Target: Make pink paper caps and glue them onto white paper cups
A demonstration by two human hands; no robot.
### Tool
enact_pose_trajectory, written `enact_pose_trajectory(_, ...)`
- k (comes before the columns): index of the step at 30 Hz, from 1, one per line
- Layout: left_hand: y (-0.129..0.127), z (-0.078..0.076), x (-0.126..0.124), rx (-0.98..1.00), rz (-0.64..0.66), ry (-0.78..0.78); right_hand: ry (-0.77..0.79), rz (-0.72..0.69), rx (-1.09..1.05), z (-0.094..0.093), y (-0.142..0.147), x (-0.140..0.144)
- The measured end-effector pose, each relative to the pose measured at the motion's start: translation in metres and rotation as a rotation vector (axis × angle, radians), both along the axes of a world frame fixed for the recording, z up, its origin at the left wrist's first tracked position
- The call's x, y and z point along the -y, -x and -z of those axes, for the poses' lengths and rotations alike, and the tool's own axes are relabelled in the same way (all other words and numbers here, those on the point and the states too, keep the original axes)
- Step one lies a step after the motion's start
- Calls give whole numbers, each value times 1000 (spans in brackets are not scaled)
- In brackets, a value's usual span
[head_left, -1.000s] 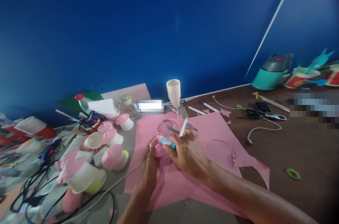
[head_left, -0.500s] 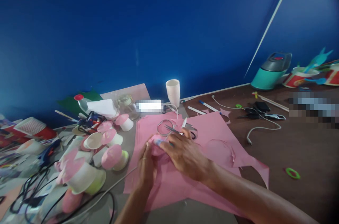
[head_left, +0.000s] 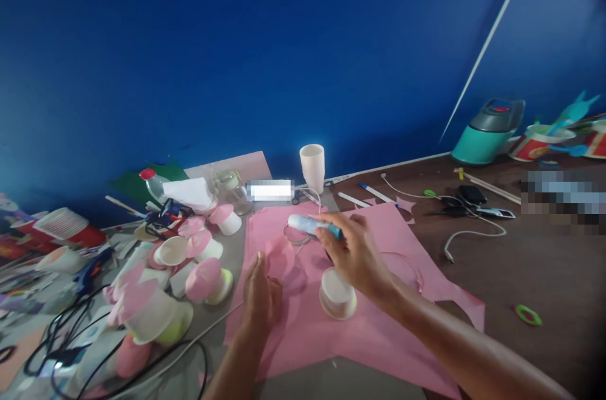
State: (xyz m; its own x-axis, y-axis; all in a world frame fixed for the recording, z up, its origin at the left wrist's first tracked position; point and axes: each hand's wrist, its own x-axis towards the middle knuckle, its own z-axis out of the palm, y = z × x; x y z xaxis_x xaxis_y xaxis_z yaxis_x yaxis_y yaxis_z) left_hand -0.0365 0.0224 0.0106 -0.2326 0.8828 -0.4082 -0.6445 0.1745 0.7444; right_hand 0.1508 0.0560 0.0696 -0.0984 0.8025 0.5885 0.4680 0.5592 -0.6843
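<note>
We hold a white glue stick with a teal end (head_left: 314,226) in our right hand (head_left: 353,255), lifted a little above the big pink paper sheet (head_left: 379,337). Our left hand (head_left: 262,296) lies flat on the same sheet, just beside a small pink paper circle (head_left: 280,258) that rests on the paper.

To do this step well, in our judgement, the left palm should press the sheet so it does not slide, and the glue tip should come down on the pink circle at a low angle. It seems better to spread a thin layer near the edge of the circle, because too much glue can wrinkle thin paper. The small white paper cup (head_left: 337,294), standing mouth-down under our right wrist, should stay near, so the circle does not travel far.

The fingers of the right hand are closed around the glue stick; the thumb and the first fingers pinch its body and the white end points to the left. The fingers of the left hand are stretched out and almost together, holding nothing, only touching the pink sheet with the palm and fingertips.

At the left, many finished white cups with pink tops (head_left: 203,280) lie in a heap on the grey table (head_left: 208,349). A stack of white cups (head_left: 312,166) stands at the blue wall (head_left: 284,47).
</note>
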Motion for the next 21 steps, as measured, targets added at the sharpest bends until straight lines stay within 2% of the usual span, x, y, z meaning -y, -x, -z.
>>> enact_pose_trajectory(3,4,5,1,-25,-41,-8,-30,56,-21,-1,-7,-9)
enact_pose_trajectory(6,3,7,1,-2,-45,-38,-36,89,-31,11,-10,-22)
enact_pose_trajectory(13,-13,-11,-2,100,-24,-193,17,231,69,49,-34,-62)
enact_pose_trajectory(17,-16,-19,1,124,-22,-208,92,283,108,68,-55,-63)
enact_pose_trajectory(21,-15,-26,5,188,54,-176,142,356,108,93,-69,-56)
